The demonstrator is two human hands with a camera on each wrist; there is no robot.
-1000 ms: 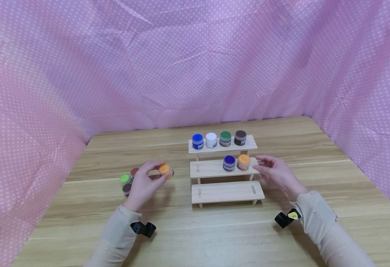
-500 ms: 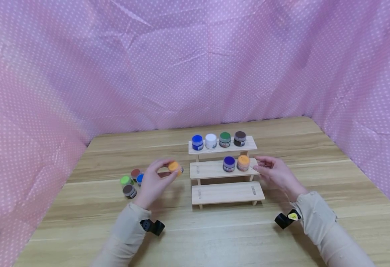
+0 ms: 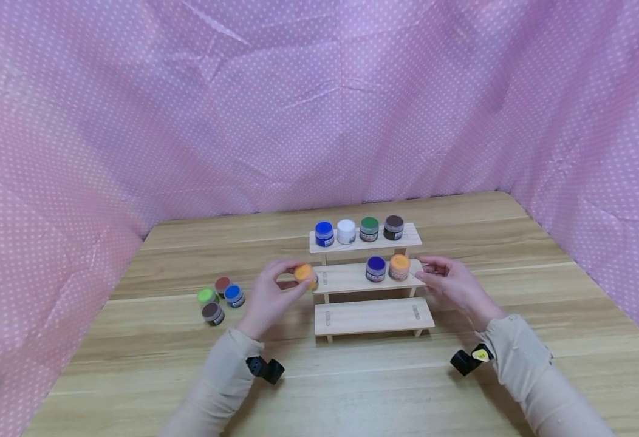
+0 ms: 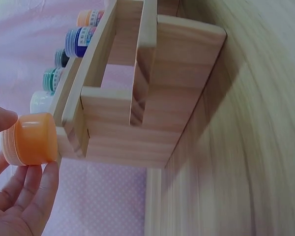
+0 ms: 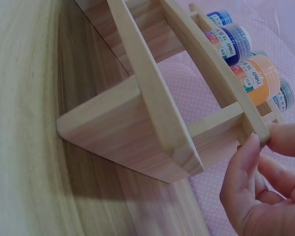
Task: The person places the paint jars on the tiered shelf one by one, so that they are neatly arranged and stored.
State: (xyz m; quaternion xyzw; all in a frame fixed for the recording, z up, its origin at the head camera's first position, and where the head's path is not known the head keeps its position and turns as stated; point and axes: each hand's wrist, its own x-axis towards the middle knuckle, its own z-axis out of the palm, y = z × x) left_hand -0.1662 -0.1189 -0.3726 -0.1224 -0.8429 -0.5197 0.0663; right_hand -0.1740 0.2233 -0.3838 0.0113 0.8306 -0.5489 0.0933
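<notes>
On my feed, pink dotted cloth (image 3: 330,109) hung behind the wooden surface (image 3: 374,388), which carried a three-tier wooden stand (image 3: 371,317). The person's right hand (image 3: 453,285) pinched the right end of its middle shelf (image 3: 347,278), fingers (image 5: 240,169) nearly together on the wood. The left hand (image 3: 276,297) had its fingers spread only to a jar's width, gripping an orange jar (image 4: 37,139) just beside that shelf's left end; whether jar and wood touched, I could not tell. On the shelf, a purple jar (image 3: 376,269) and a second orange jar (image 3: 399,267) bore labels (image 5: 248,77) in Chinese characters, and on both I could read a small white brand mark (image 5: 230,48) beginning "de"
</notes>
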